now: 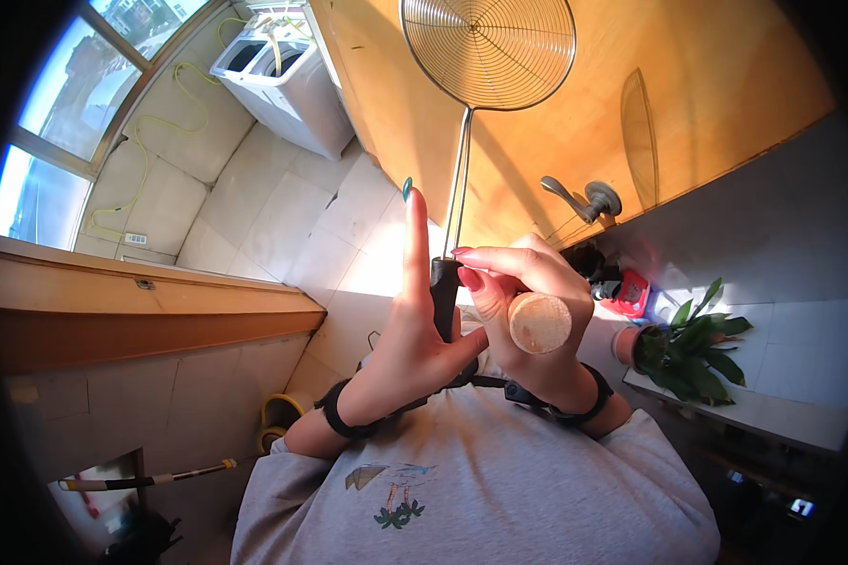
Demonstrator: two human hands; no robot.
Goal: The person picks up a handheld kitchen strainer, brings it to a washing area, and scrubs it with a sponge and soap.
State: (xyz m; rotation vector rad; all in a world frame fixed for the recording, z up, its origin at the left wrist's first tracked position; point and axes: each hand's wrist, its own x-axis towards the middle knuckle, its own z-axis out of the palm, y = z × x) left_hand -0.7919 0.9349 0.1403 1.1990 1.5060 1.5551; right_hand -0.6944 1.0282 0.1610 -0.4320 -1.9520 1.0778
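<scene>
A round wire skimmer [491, 53] with a spiral mesh is held up in front of an orange wooden door. Its black handle [444, 296] rests in my left hand [413, 339], whose index finger points straight up while the thumb lies across the handle. My right hand [537, 296] is closed around a round wooden rod [540, 323], seen end-on with its pale cut end facing the camera. The right index fingertip and thumb touch or nearly touch the top of the skimmer's handle and the base of its wire shaft. The rod's far part is hidden behind the right hand.
Behind the skimmer is the wooden door [714, 85] with a metal lever handle [583, 200]. A white washing machine [286, 92] stands at the upper left, near windows and a yellow cord. To the right is a potted plant [699, 346]; a wooden ledge [155, 304] juts in from the left.
</scene>
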